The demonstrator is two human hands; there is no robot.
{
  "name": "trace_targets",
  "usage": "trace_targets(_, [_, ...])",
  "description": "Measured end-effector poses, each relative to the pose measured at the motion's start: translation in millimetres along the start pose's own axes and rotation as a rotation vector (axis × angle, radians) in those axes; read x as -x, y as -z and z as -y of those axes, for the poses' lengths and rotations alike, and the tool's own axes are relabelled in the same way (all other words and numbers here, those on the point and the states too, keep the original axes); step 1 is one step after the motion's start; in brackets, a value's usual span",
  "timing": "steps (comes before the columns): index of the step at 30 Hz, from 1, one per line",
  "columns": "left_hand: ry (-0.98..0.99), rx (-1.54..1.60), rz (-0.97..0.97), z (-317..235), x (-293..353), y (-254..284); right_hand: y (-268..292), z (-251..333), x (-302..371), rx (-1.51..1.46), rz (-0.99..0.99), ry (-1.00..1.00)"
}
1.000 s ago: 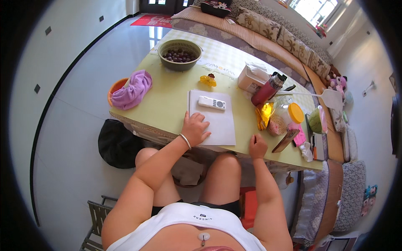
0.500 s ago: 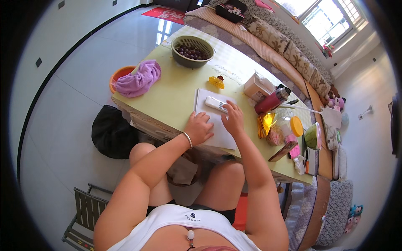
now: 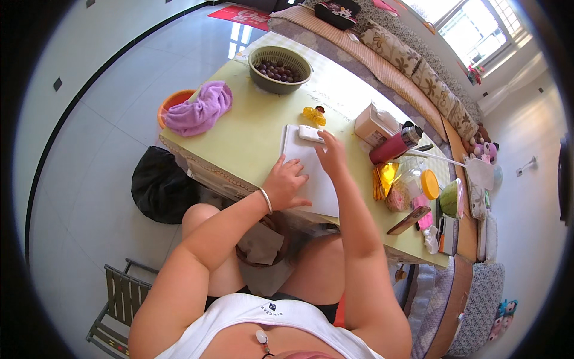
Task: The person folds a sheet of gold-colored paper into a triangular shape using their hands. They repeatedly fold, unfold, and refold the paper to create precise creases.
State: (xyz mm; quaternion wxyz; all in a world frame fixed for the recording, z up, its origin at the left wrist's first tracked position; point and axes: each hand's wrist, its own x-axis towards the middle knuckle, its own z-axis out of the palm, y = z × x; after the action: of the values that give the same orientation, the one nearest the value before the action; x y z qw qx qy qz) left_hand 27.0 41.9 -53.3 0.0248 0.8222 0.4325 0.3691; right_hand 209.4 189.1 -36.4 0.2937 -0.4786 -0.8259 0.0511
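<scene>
A stack of white paper or a thin white pad (image 3: 312, 173) lies near the table's front edge. My left hand (image 3: 286, 185) rests on its left part, open, with the fingers spread and the thumb pointing right. At the pad's far end is a white remote control (image 3: 310, 134). My right hand (image 3: 332, 157) has its fingers closed round the remote's right end, covering that part. Just beyond the remote sits a yellow hair claw clip (image 3: 314, 115) with a brown top.
A green colander (image 3: 280, 70) of dark round fruit stands far left, near a purple cloth (image 3: 200, 109) over an orange basin (image 3: 169, 107). On the right are a tissue box (image 3: 372, 124), red flask (image 3: 391, 146), yellow-lidded jar (image 3: 412, 179), phone (image 3: 409, 220) and cut watermelon (image 3: 449, 198).
The remote has shifted away from me toward the pad's far edge, with my right hand following it. My left thumb has spread farther out from its fingers.
</scene>
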Motion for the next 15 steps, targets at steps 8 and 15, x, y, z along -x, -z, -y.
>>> trace_targets(8, [-0.096,0.025,0.267,-22,4,26,52,33,97,-0.373,0.023,-0.334])
trace_targets(15, [0.071,0.425,0.086,-7,4,25,77,2,135,-0.807,0.13,-0.432])
